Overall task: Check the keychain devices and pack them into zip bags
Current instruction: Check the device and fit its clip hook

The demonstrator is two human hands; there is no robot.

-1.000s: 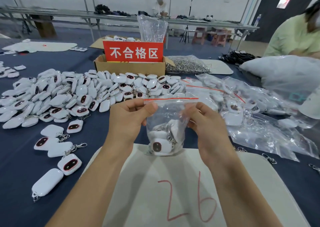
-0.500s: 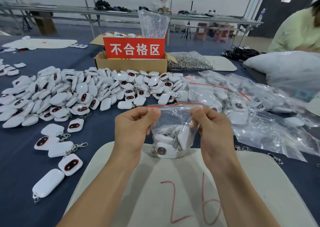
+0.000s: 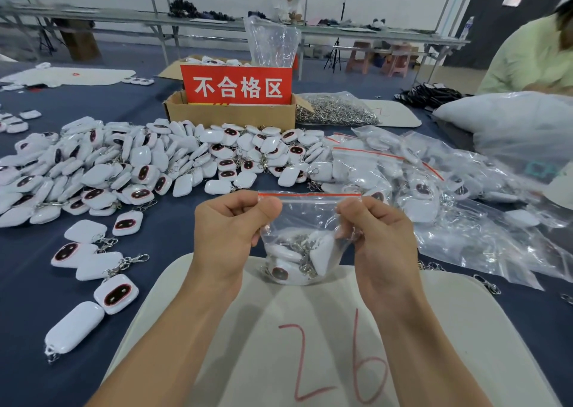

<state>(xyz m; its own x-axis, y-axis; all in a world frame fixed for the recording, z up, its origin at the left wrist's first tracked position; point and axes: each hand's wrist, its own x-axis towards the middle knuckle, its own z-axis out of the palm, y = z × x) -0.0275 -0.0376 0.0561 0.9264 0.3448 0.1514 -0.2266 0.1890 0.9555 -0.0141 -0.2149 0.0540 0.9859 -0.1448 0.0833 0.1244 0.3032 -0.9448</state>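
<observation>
1. the left hand (image 3: 229,229) and right hand (image 3: 378,239) each pinch a top corner of a small clear zip bag (image 3: 310,217), thumb and curled fingers just under its red seal strip.
2. the bag hangs between the hands over the far edge of a white mat (image 3: 217,329) marked with a red "26"; whether its bottom touches the mat cannot be told.
3. inside the bag lie several white keychain devices (image 3: 286,271) with metal clasps, one showing its dark oval face.
4. the mat lies at the near edge of a table covered in dark blue cloth (image 3: 161,242).
5. a big heap of loose devices (image 3: 124,164) spreads across the left and middle of the cloth; a few single devices (image 3: 114,293) lie near left, beside the mat.
6. to the right lies a pile of packed zip bags (image 3: 387,170), and further right a large white plastic sack (image 3: 511,121).
7. beyond the heap stands a cardboard box (image 3: 229,116) with a red sign (image 3: 237,85) in white chinese characters; a clear plastic bag (image 3: 273,42) stands upright behind the sign.
8. just right of the box lies a clear bag of metal clasps (image 3: 336,110), next to another white mat (image 3: 393,113).
9. a third white mat (image 3: 71,76) lies far left.
10. a person in a light green top (image 3: 527,62) sits at the far right.
11. across a blue-grey floor, long metal tables (image 3: 124,18) run along a white wall, with a seated person (image 3: 290,1) behind them and pink stools (image 3: 359,57) and a tripod (image 3: 336,53) nearby.
</observation>
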